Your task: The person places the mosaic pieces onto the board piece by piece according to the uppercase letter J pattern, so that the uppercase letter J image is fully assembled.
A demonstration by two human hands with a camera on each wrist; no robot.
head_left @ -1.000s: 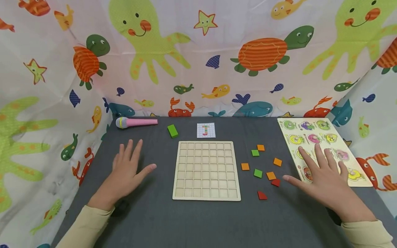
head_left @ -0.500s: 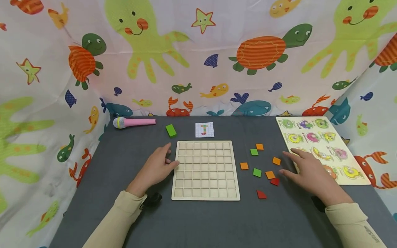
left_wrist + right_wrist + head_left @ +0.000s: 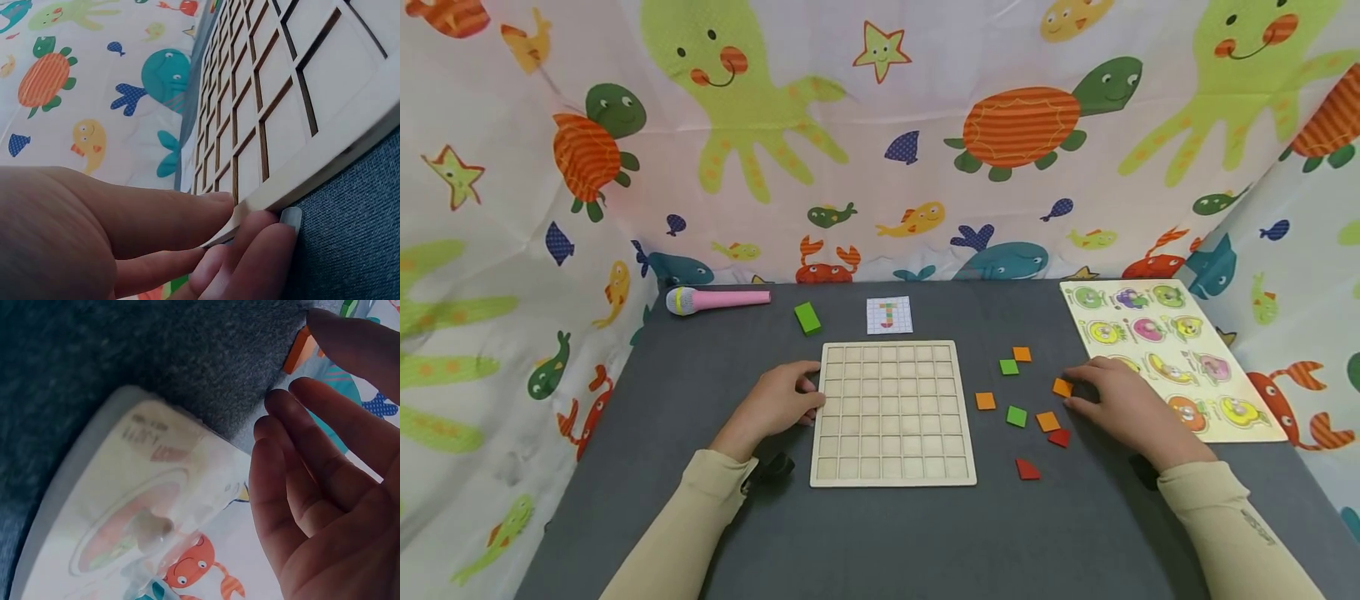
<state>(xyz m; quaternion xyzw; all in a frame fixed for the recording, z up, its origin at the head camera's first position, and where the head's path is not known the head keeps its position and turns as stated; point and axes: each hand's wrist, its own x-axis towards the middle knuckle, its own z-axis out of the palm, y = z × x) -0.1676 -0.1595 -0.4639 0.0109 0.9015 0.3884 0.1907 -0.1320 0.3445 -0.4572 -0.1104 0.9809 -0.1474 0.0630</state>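
The wooden grid board (image 3: 891,417) lies flat in the middle of the table. My left hand (image 3: 778,400) grips its left edge; the left wrist view shows the thumb against the rim and fingertips at its outer side. On the right, my right hand (image 3: 1120,408) has thumb and index finger spread on either side of an orange square tile (image 3: 1062,387). In the right wrist view that tile (image 3: 301,351) sits between thumb and index fingertip, with a gap on the index side. Orange and green squares (image 3: 1017,417) and two red pieces (image 3: 1027,469) lie between board and hand.
A patterned card (image 3: 889,315), a green block (image 3: 807,318) and a pink toy microphone (image 3: 718,300) line the back. A fruit puzzle board (image 3: 1172,358) lies at right, partly behind my right hand. A printed curtain (image 3: 850,167) hangs behind and beside the table.
My left hand has moved right and now grips the grid board's edge. My right hand has moved left off the puzzle board to the orange tile, its spread fingers drawing inward.
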